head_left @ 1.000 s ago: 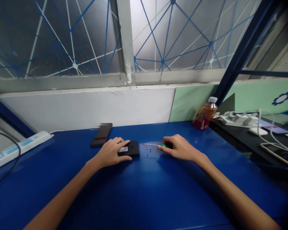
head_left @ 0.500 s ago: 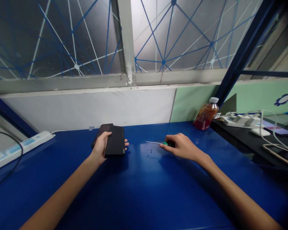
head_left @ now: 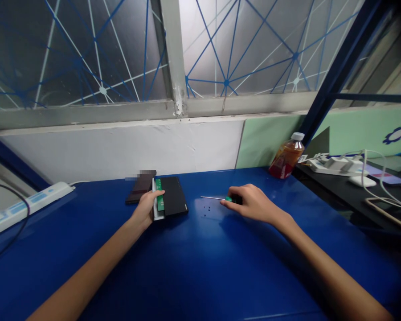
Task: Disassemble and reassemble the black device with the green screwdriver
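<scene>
In the head view, my left hand (head_left: 145,206) is closed on the left side of a flat black electronic device (head_left: 174,196). A green circuit board (head_left: 159,200) and a silvery edge show along that side, with my thumb on the board. My other fingers are mostly hidden. Further right, my right hand (head_left: 252,203) is closed round the green-and-black handle of a screwdriver (head_left: 212,197). Its thin metal shaft points left, low over the blue table. Several tiny dark screws (head_left: 207,209) lie just below the shaft, between my hands.
Behind my left hand lies a dark, phone-like slab (head_left: 141,189). A white power strip (head_left: 30,209) with a black cable is at the left. A bottle of reddish drink (head_left: 286,156) leans at the back right. Chargers and white cables (head_left: 384,196) lie on the black surface beyond.
The device's black panel has shifted right and tilted, uncovering the green circuit board and silvery edge. My left fingertips no longer show past its right side. My right hand stays put with the screwdriver.
</scene>
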{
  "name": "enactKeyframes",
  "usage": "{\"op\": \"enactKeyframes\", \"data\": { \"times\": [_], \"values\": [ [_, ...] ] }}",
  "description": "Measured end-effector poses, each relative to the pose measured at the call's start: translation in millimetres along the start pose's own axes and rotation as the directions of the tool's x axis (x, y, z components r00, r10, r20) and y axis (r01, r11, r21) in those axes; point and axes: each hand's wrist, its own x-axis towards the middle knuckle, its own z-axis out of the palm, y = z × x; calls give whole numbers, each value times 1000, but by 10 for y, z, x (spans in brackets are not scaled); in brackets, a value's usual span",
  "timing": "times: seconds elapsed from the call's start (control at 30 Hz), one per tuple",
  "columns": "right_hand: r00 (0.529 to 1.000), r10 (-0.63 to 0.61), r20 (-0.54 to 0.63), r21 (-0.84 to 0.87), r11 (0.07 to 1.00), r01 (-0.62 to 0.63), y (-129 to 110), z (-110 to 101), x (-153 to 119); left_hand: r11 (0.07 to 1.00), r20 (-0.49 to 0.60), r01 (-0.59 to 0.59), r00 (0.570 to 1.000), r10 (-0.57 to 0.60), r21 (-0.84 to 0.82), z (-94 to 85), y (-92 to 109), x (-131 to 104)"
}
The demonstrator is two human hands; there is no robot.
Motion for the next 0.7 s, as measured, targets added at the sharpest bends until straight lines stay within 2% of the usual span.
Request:
{"op": "enactKeyframes", "data": {
  "times": [0.1,0.23,0.4,0.53,0.6,0.7],
  "values": [
    [1000,-15,6,6,1000,15,-4,-1,-4,998,-9,-64,998,64,16,-3,8,13],
    [1000,-13,9,3,1000,13,-9,-2,-5,997,-24,-71,997,71,13,-16,28,11],
    [1000,-8,20,0,1000,8,-12,-1,-1,988,-103,-125,986,134,89,4,75,-77],
    [1000,-13,21,8,1000,13,-10,5,-1,984,-118,-136,982,150,119,-7,84,-81],
    [1000,-15,19,2,1000,15,-8,11,-2,985,-104,-126,985,138,120,-37,77,-42],
    [1000,-23,22,-14,1000,23,-3,23,-5,984,-21,-93,995,97,152,-85,91,2]
  ]
}}
